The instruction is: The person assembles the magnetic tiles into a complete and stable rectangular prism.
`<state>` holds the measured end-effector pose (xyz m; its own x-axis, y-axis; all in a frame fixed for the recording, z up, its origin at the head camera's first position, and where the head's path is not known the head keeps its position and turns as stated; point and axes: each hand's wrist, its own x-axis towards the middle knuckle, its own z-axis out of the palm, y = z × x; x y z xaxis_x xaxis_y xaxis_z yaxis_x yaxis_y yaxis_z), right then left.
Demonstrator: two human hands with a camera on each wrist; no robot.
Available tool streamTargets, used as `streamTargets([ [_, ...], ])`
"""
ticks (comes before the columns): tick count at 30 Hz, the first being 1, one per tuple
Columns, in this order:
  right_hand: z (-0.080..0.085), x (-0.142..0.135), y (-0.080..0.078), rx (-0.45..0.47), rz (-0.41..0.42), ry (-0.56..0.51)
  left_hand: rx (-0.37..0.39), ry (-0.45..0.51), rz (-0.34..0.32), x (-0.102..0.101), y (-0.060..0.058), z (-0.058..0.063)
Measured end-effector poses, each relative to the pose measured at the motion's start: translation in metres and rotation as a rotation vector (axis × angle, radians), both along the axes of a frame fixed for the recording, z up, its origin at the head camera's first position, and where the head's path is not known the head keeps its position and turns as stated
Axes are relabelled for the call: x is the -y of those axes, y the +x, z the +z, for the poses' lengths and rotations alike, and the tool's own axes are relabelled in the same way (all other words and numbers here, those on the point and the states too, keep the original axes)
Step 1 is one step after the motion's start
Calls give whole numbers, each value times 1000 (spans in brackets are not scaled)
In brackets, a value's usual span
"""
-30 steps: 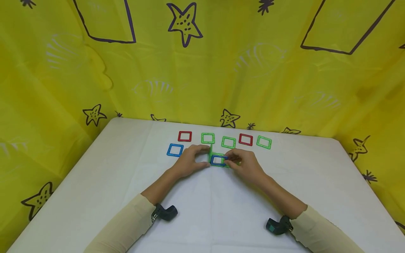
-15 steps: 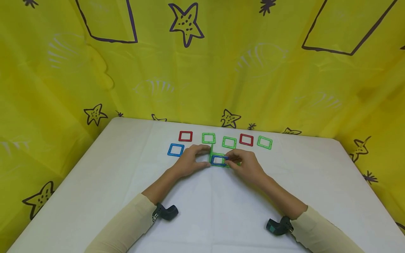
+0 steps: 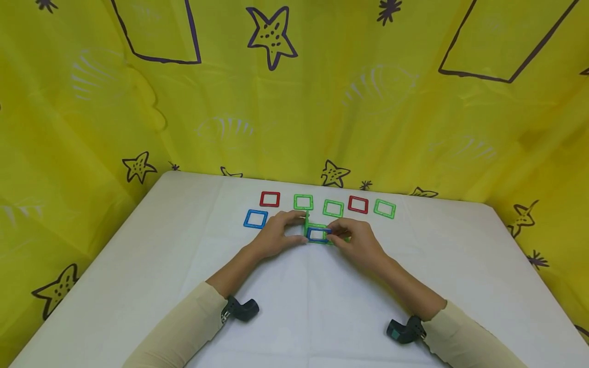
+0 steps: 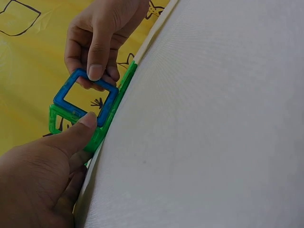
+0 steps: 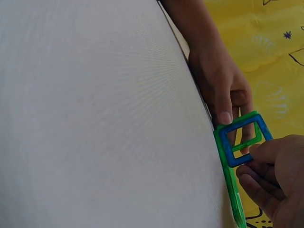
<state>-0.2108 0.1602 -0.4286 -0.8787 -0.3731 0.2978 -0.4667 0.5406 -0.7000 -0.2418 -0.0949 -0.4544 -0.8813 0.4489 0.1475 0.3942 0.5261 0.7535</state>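
Observation:
My right hand (image 3: pixel 359 240) pinches a blue square magnetic tile (image 4: pixel 108 105) by one side, between thumb and fingers. The blue tile stands up along the near side of green tiles lying flat (image 4: pixel 124 85) on the table. At their left end a green magnetic tile (image 3: pixel 306 222) stands upright. My left hand (image 3: pixel 273 232) holds this upright tile from the left, fingers at its far side. Its thumb tip presses at the near corner, where the blue tile meets the green one. In the right wrist view the blue tile overlaps the upright green tile.
Behind the hands, loose square tiles lie flat on the white table (image 3: pixel 152 286): a red tile (image 3: pixel 270 206), a green tile (image 3: pixel 303 195), another red tile (image 3: pixel 359 198) and more green ones. A loose blue tile (image 3: pixel 257 210) lies beside my left hand. A yellow patterned cloth (image 3: pixel 294 102) hangs behind.
Both hands stay almost in place on the tiles. The blue tile's lower edge shifts very slightly; the loose tiles lie as before.

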Motion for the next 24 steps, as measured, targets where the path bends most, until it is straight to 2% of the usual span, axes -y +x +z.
streamTargets([
  [24, 1, 3, 3, 1, -38, 3, 12, 14, -4, 0, 0, 2],
])
